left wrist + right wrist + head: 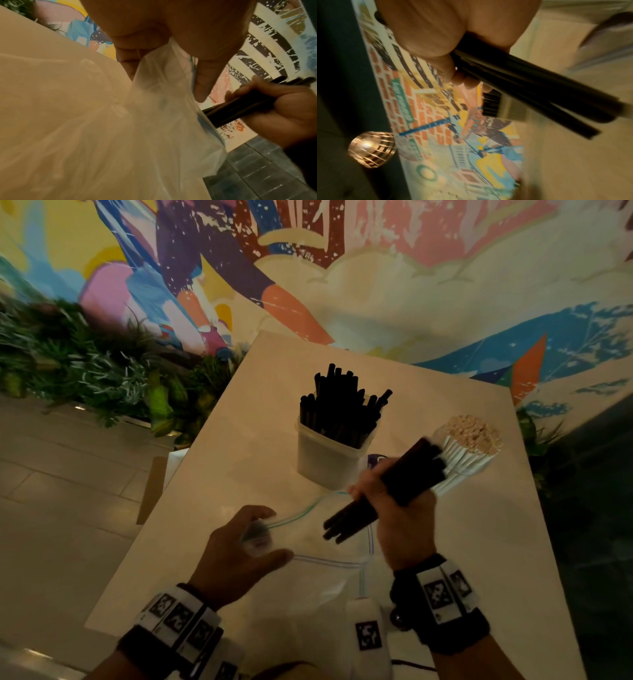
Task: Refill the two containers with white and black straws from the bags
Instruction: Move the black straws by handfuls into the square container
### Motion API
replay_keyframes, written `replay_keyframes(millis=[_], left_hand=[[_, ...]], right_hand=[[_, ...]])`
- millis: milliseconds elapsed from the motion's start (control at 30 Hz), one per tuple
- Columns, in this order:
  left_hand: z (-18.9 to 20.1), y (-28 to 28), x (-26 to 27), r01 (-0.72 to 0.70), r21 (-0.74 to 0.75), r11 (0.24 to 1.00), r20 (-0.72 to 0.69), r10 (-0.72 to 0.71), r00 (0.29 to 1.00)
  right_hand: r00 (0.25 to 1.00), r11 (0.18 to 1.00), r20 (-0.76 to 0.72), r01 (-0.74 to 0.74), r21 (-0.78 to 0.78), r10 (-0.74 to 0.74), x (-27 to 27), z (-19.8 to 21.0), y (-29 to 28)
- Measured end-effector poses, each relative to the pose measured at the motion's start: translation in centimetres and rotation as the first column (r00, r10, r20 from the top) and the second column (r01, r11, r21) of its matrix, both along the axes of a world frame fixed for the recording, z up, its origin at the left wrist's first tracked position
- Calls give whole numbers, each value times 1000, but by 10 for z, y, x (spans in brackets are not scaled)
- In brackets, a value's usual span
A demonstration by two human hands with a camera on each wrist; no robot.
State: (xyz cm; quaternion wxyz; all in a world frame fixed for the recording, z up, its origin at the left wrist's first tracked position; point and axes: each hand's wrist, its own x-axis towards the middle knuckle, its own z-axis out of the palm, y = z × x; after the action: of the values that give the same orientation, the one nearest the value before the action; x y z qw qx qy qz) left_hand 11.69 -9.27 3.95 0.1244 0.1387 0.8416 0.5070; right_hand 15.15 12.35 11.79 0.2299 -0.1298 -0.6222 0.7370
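Note:
My right hand [394, 501] grips a bundle of black straws [383, 494] above the table, tilted up to the right; the same bundle of black straws [530, 88] shows in the right wrist view. My left hand [253, 539] pinches the rim of a clear zip bag [329, 546] lying flat on the table; in the left wrist view the zip bag [163, 108] hangs from my fingers [204, 81]. A white tub [325, 460] packed with black straws [342, 409] stands behind. To its right a container of white straws [469, 446] leans, partly hidden by the held bundle.
The white table [479, 542] ends at its left edge over a tiled floor [68, 491]. Green plants [85, 364] and a painted wall [376, 268] lie beyond. A second clear bag [325, 594] lies near my wrists. A round lamp [371, 148] shows in the right wrist view.

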Motion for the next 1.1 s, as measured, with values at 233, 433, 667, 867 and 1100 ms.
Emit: replay_keyframes(millis=[233, 433, 667, 867, 1100], left_hand=[[27, 19, -13, 46, 83, 995, -26, -44, 999], [41, 33, -16, 164, 325, 931, 56, -192, 980], [52, 34, -17, 206, 393, 896, 195, -300, 934], [58, -4, -34, 545, -210, 812, 362, -453, 815], [63, -14, -44, 355, -113, 928, 368, -293, 883]], right_hand=[[988, 894, 40, -155, 421, 152, 17, 60, 15], [662, 161, 708, -748, 644, 245, 15, 35, 4], [676, 233, 716, -734, 638, 172, 13, 11, 1], [819, 911, 569, -288, 296, 74, 28, 12, 45], [848, 994, 529, -88, 70, 38, 46, 10, 74]])
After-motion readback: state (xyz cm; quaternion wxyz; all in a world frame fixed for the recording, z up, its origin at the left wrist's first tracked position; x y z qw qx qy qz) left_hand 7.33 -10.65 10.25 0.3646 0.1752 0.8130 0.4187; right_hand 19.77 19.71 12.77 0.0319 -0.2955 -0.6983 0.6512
